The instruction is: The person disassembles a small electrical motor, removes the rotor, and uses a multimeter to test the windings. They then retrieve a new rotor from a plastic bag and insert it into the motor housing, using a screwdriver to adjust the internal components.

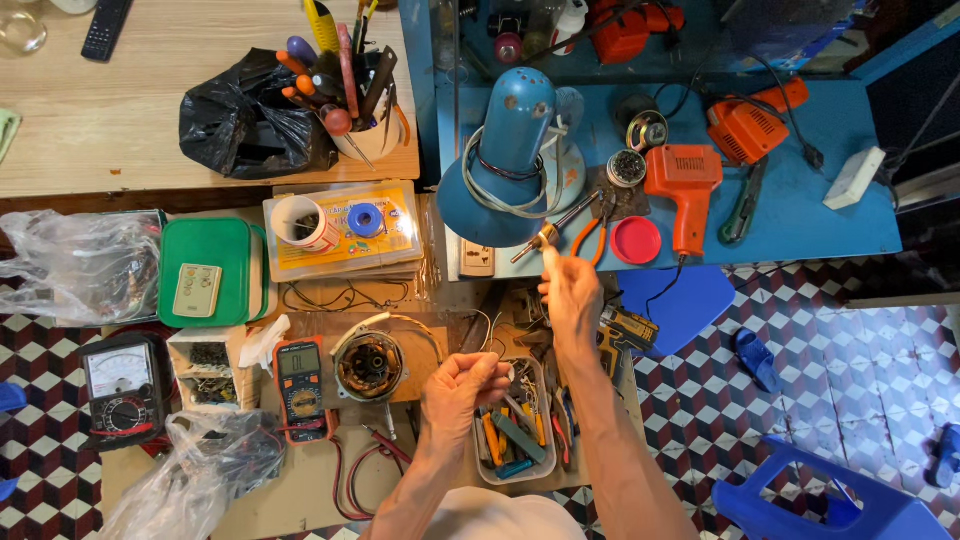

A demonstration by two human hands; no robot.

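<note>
**Soldering iron up, wire pinched low**

While my right hand [570,290] is raised over the bench, its fingers are closed on the handle of a soldering iron [553,232], the metal tip slanting up toward the blue lamp [505,150]. My left hand [460,388] sits nearer my body, fingertips pinched tight on something thin — a wire, I think, though it is too small to be sure — just beside the motor stator [368,365] and above the tray of pliers [515,435]. The risk I see: the tip lies near the lamp's coiled cord [490,200], and a small drift could scorch it — or my pinch could slip.
</note>
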